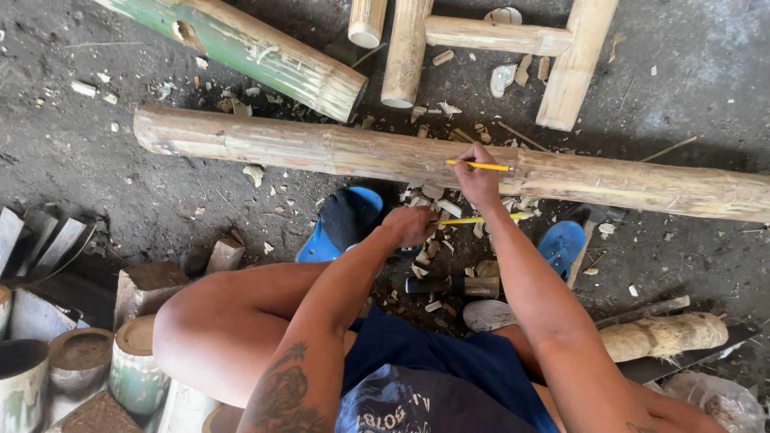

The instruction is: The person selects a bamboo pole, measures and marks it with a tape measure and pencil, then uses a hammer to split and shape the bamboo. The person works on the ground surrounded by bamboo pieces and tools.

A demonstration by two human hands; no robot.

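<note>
A long pale bamboo pole [321,150] lies across the dark ground in front of me. My right hand [478,178] rests on the pole and holds a yellow pencil [485,166] with its tip against the pole's surface. My left hand [409,225] is just below the pole, closed on a thin yellow strip [481,219] that runs to the right under my right wrist. I cannot tell what the strip is. I am squatting, with my knees on either side of my arms.
A green bamboo length [249,50] and a bamboo frame [489,36] lie beyond the pole. Blue sandals [341,220] and a hammer [453,285] lie by my feet among chips. Cut bamboo sections [80,361] stand lower left. A short log [666,335] lies lower right.
</note>
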